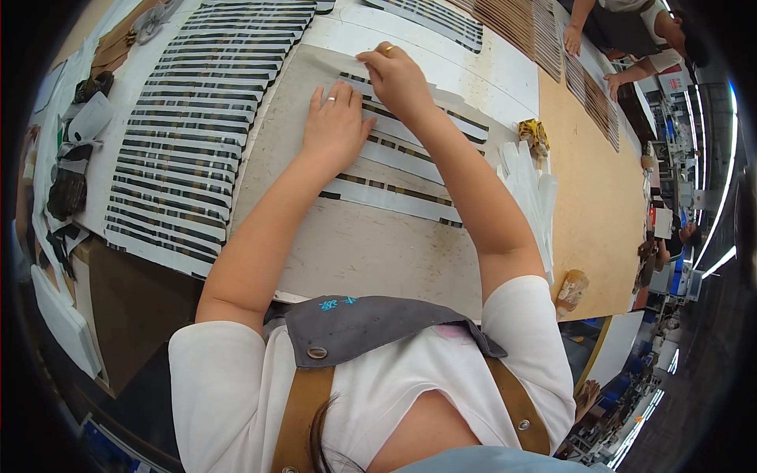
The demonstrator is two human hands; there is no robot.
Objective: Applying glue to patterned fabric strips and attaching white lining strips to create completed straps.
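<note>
Hands on strips, upper centre of the frame.
The left hand lies flat and open, pressing the white strips; the right hand pinches a strip's end just above.

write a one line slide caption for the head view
Left hand flat on white strips on a grey board; right hand pinches a strip's end.

White strips banded with dark brown and tan checks are lying across a grey-beige board. More white-and-dark striped strips are covering a white sheet. The worktop is showing warm tan. The person is wearing a white shirt and a grey apron with brown straps.
</note>
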